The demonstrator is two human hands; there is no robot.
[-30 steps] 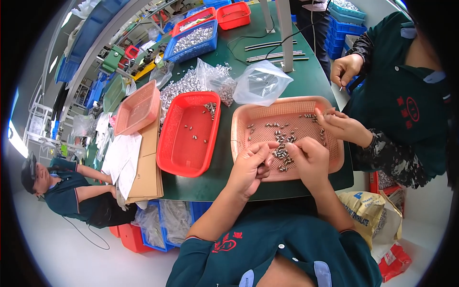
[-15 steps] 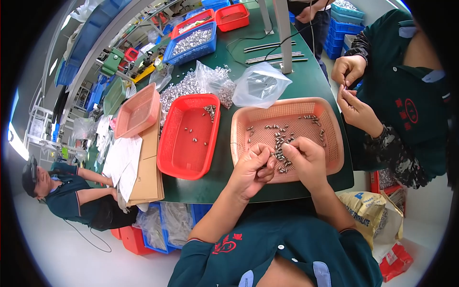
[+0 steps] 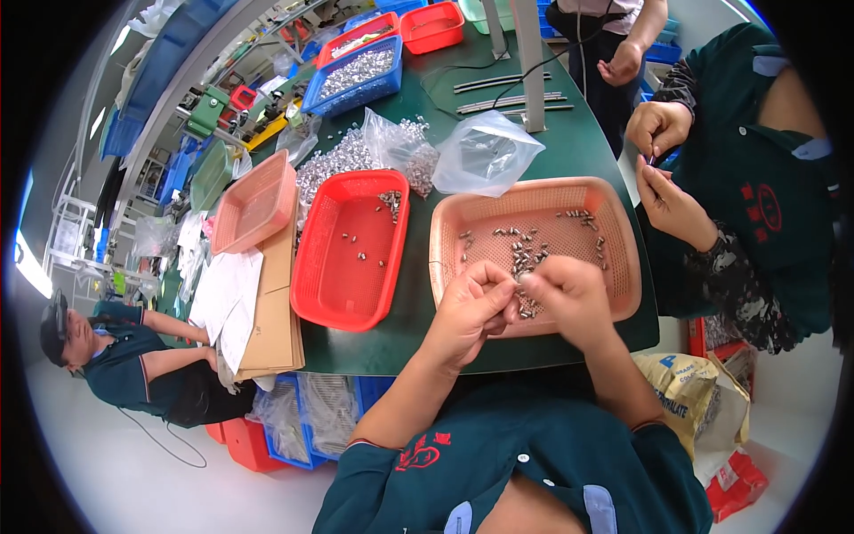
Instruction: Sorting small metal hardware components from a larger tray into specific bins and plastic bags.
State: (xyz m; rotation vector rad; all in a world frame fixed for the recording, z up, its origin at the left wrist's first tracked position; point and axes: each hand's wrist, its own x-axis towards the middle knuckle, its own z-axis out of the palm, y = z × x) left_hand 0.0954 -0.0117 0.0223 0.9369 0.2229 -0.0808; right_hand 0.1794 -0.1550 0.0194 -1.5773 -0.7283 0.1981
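Note:
Close together over the near edge of a peach plastic basket [image 3: 625, 236] are my two hands, both closed. The fingertips of my left hand [image 3: 464, 316] are pinched, and what sits between them is too small to make out. My right hand [image 3: 574, 301] pinches right beside them, slightly blurred, its contents hidden. Small shiny metal fittings [image 3: 523, 253] lie in the basket, heaped in the middle and scattered toward the sides. To the left, a red basket [image 3: 331, 289] holds a few similar fittings [image 3: 391, 203], mostly in its far right corner.
A clear plastic bag [image 3: 487, 156] and a pile of silvery pieces [image 3: 334, 169] lie behind the baskets. Cardboard [image 3: 271, 316] and papers sit at left. Beside me on the right, a co-worker's hands [image 3: 663, 191] pinch something thin. Another person [image 3: 605, 53] stands at the back.
My right hand has shifted slightly left, closer to my left fingertips. The co-worker's hands moved a little right. The person at the back has lowered a hand and moved right.

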